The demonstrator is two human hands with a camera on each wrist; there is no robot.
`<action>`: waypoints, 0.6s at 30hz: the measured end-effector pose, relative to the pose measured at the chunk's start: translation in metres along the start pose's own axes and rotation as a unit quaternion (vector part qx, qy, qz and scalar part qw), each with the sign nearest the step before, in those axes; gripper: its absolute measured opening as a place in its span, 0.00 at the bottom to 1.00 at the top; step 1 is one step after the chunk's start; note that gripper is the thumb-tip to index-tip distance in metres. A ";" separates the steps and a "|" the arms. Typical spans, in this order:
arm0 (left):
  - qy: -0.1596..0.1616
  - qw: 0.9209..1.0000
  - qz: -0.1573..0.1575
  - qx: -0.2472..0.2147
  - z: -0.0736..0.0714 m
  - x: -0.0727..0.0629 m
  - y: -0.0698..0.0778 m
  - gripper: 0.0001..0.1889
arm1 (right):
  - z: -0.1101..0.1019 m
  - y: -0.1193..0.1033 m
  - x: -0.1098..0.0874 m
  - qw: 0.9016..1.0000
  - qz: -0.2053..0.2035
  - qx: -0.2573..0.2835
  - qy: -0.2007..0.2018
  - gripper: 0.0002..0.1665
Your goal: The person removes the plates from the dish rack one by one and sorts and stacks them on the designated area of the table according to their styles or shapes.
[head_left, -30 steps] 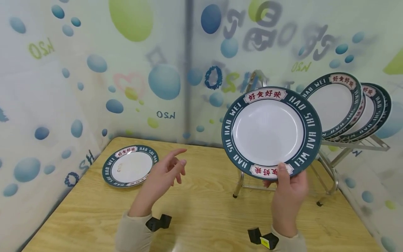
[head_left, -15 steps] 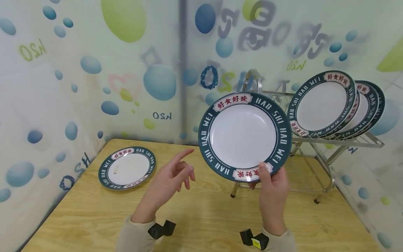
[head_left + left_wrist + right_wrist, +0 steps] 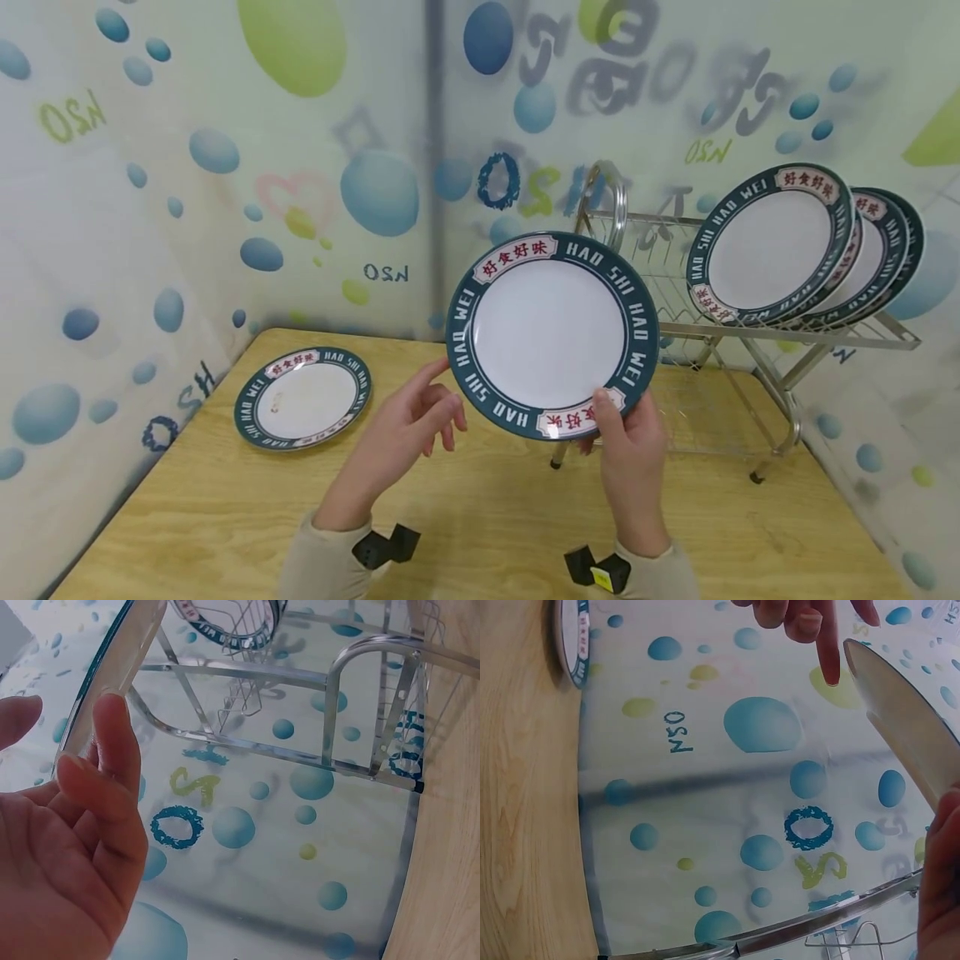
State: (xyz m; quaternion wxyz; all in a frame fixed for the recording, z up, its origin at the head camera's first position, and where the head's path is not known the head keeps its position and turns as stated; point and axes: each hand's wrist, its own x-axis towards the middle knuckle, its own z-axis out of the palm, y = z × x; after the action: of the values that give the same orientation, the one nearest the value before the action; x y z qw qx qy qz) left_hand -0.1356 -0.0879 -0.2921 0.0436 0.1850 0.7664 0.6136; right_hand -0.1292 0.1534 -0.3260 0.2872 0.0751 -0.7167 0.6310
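Note:
A round white plate point(image 3: 551, 329) with a dark green lettered rim is held up facing the head camera. My right hand point(image 3: 630, 467) pinches its lower right rim, thumb on the front face and fingers behind. At the plate's left edge is my left hand point(image 3: 408, 437), index finger stretched out and the others loosely bent, holding nothing. Whether that fingertip touches the rim is unclear; in the right wrist view the left hand's fingers point(image 3: 828, 652) appear slightly apart from the plate point(image 3: 900, 712). A matching plate point(image 3: 311, 404) with a small brownish mark lies on the table at left.
On the right stands a folding metal dish rack point(image 3: 720, 333), with several matching plates point(image 3: 772, 242) leaning upright on its upper tier. The wooden table point(image 3: 480, 517) is bounded by a patterned curtain point(image 3: 300, 167) behind and at both sides.
My right hand has carried the plate leftward and slightly down, away from the racked plates, toward the left hand. The left hand has shifted slightly right. The plate on the table stays put.

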 end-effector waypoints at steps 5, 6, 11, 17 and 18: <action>0.003 1.000 0.011 0.018 0.000 0.005 -0.012 0.19 | 0.003 0.001 -0.001 1.000 0.013 -0.003 -0.014 0.13; 0.005 1.000 0.014 0.020 0.000 0.006 -0.016 0.18 | 0.004 0.001 -0.001 1.000 0.017 -0.002 -0.017 0.13; 0.012 1.000 0.020 0.016 -0.001 0.006 -0.023 0.16 | 0.004 0.001 -0.001 0.999 0.017 -0.005 -0.038 0.13; 0.011 1.000 0.019 0.018 -0.002 -0.001 -0.006 0.11 | 0.004 0.003 -0.001 0.998 0.024 0.006 -0.051 0.14; 0.011 1.000 0.020 0.019 -0.002 -0.001 -0.004 0.11 | 0.004 0.003 -0.001 0.998 0.027 0.006 -0.052 0.14</action>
State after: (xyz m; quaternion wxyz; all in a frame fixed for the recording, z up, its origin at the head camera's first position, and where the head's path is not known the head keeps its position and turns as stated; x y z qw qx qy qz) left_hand -0.1365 -0.0913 -0.2959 0.0197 0.1942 0.7744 0.6019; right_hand -0.1310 0.1503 -0.3291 0.2314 0.0903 -0.7285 0.6384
